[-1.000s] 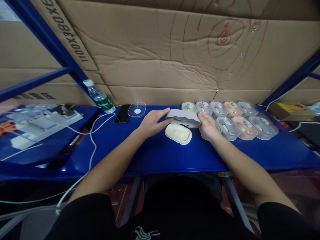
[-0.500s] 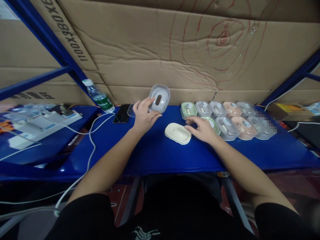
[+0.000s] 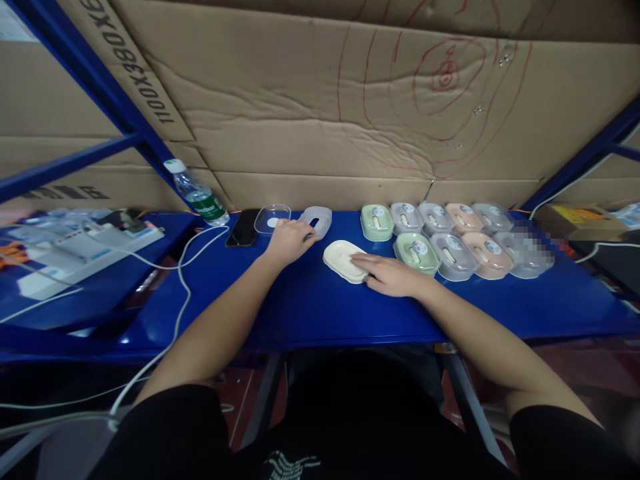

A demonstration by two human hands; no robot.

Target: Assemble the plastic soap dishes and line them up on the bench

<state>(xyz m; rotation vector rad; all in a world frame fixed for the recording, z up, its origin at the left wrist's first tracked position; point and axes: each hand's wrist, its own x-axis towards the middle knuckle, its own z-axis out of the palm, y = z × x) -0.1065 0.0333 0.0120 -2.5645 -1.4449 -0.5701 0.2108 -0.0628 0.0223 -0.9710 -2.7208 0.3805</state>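
Note:
A grey soap box base [image 3: 323, 217] with an oval slot rests on the blue table at the back. My left hand [image 3: 290, 241] is closed at its near left edge, the fingers curled over it. Right of that hand lies a cream oval soap dish [image 3: 339, 257]. My right hand [image 3: 393, 275] has its fingertips on top of the dish and its thumb at the right edge. Behind my left hand lies a clear lid [image 3: 273, 215] with a white round label, partly covered by the hand.
Two rows of lidded soap boxes [image 3: 416, 251], green, grey and pink, stand to the right. A black phone [image 3: 242, 229] and a water bottle [image 3: 200, 195] are at the back left. A white cable [image 3: 185, 287] crosses the left side, near a power strip [image 3: 90, 259]. Cardboard [image 3: 280, 100] walls the back.
My left hand has lowered the grey soap box base from the air to the table. My right hand has moved left onto the cream soap dish, which has shifted slightly left and turned.

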